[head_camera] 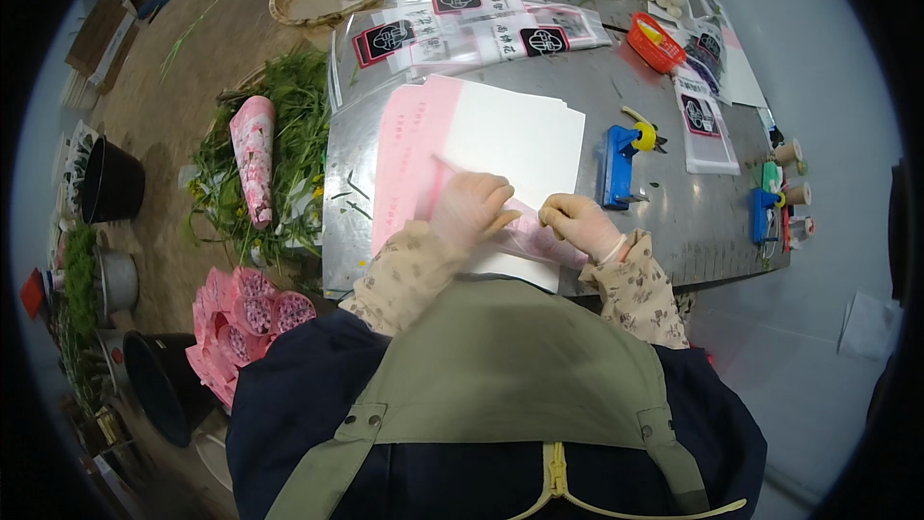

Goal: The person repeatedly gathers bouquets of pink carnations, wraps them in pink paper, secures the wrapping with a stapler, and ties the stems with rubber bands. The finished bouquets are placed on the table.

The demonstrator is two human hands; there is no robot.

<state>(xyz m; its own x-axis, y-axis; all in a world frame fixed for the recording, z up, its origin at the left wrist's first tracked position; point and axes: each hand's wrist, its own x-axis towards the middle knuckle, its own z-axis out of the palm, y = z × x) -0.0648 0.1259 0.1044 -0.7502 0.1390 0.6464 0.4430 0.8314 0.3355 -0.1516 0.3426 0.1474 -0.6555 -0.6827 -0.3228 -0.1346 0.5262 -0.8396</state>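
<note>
A stack of pink and white wrapping paper (516,141) lies on the metal table right before me. Across its near part is a pink patterned wrapped bundle (552,244), partly covered by my hands. My left hand (473,208), in a thin glove and blurred, is over the bundle's left end with fingers bent; its hold is hard to make out. At the bundle's upper edge, my gloved right hand (577,225) pinches the wrapper between thumb and curled fingers. To the right stands a blue tape dispenser (618,166) with a yellow roll.
Printed clear sleeves (476,32) lie across the table's far side, near a red basket (655,43). Pruning shears (653,137) rest beside the dispenser. On my left are cut greenery (296,115), a wrapped cone (253,159), pink-wrapped bouquets (253,318) and a black bucket (162,386).
</note>
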